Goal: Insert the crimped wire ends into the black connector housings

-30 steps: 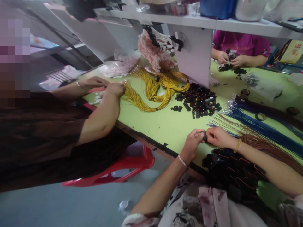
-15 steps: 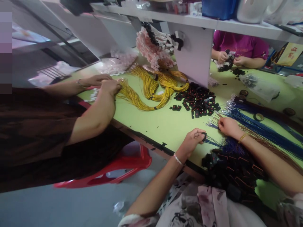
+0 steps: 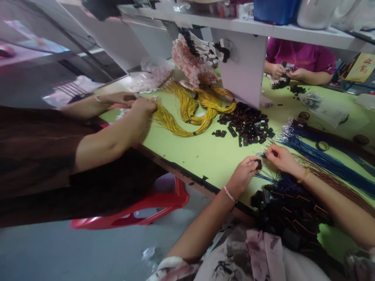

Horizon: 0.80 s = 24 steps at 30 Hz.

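Left hand (image 3: 244,173) pinches a small black connector (image 3: 259,164) above the green table (image 3: 205,152). Right hand (image 3: 279,158) grips blue wire (image 3: 322,158) ends just beside it. Finished black connectors (image 3: 288,212) heaped near the table edge.

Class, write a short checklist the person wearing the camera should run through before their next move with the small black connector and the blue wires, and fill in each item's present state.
1. Left hand grips the black connector at its fingertips: ok.
2. Right hand has its fingertips on the ends of the blue wires: ok.
3. Exactly one wire picked out: cannot tell, too small.
4. Wire end lined up with a connector slot: cannot tell.
5. Loose black connectors lie on the green table ahead of the hands: ok.
6. Pile of finished black pieces lies below the right forearm, apart from the hands: ok.
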Tool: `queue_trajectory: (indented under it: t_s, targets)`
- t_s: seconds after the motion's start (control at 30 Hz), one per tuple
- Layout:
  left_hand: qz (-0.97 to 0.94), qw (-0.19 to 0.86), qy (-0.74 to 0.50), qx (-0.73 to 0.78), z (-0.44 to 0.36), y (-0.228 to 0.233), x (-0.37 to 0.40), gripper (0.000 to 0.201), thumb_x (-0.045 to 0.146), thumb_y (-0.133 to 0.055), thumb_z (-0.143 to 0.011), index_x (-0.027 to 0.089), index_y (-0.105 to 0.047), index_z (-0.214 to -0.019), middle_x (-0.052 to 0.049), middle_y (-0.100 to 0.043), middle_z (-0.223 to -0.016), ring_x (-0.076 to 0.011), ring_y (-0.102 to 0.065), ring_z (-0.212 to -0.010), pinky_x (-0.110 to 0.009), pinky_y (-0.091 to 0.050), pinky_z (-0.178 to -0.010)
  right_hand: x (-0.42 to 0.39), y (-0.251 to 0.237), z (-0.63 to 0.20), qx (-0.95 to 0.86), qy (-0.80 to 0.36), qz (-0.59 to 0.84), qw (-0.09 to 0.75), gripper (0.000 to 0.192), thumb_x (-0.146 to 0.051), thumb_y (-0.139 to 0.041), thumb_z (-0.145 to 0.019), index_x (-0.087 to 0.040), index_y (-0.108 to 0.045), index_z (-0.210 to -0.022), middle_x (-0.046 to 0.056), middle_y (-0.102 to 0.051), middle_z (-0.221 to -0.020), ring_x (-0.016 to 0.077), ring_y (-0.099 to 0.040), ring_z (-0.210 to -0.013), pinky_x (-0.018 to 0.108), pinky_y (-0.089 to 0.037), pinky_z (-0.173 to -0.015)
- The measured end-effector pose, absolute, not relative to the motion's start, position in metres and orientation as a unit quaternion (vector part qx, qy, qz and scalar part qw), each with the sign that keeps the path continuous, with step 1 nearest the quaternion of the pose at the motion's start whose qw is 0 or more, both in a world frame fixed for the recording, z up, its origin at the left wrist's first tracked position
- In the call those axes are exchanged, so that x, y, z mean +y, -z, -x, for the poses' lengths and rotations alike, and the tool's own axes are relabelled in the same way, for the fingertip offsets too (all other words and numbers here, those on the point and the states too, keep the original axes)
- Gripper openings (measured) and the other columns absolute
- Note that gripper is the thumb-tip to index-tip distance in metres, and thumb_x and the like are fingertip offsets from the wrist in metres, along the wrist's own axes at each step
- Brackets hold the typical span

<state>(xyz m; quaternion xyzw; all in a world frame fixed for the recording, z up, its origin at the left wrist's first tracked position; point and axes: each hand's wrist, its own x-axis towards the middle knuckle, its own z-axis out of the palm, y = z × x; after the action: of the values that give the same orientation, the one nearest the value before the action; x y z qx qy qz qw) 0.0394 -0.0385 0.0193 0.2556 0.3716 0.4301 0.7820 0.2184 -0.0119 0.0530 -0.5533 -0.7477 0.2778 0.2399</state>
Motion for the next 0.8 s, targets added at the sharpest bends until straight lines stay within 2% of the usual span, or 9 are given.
queue_trajectory:
  t_s: [0.07, 0.17, 0.43, 0.8]
  targets:
    - [-0.229, 0.794, -0.436, 0.357, -0.041, -0.018, -0.038, 0.024, 0.019, -0.074, -0.066, 0.014, -0.062, -0.086, -0.002, -0.057, -0.082, -0.0095, -0.053, -0.073, -0.022, -0.046, -0.069, -0.016, -0.056, -0.215, -0.736, -0.325, 0.522, 0.285, 0.012, -0.025, -0.049, -0.081, -0.018, -0.055, -0.073, -0.001, -0.056, -0.066, 0.0108, -0.046, -0.058, 0.021, -0.034, -0.055]
    - [-0.206, 0.804, -0.442, 0.341, -0.042, -0.017, -0.037, 0.021, 0.016, -0.072, -0.068, 0.014, -0.063, -0.086, -0.002, -0.057, -0.084, -0.0091, -0.053, -0.072, -0.021, -0.046, -0.067, -0.023, -0.057, -0.211, -0.718, -0.369, 0.506, 0.303, 0.011, -0.024, -0.051, -0.078, -0.017, -0.056, -0.072, -0.002, -0.055, -0.064, 0.0101, -0.044, -0.058, 0.021, -0.034, -0.055]
    - [-0.192, 0.820, -0.434, 0.320, -0.041, -0.011, -0.037, 0.019, 0.013, -0.066, -0.074, 0.014, -0.061, -0.092, -0.002, -0.058, -0.081, -0.0090, -0.055, -0.072, -0.021, -0.046, -0.069, -0.035, -0.049, -0.210, -0.749, -0.303, 0.540, 0.237, 0.015, -0.023, -0.050, -0.076, -0.017, -0.054, -0.063, -0.004, -0.048, -0.052, 0.0087, -0.037, -0.049, 0.022, -0.024, -0.049]
    - [-0.207, 0.818, -0.420, 0.333, -0.041, -0.012, -0.037, 0.021, 0.017, -0.068, -0.072, 0.015, -0.060, -0.092, -0.002, -0.057, -0.082, -0.0100, -0.054, -0.073, -0.023, -0.045, -0.070, -0.037, -0.057, -0.206, -0.762, -0.278, 0.550, 0.199, 0.015, -0.023, -0.049, -0.075, -0.017, -0.055, -0.062, -0.003, -0.051, -0.053, 0.0092, -0.037, -0.049, 0.022, -0.024, -0.050]
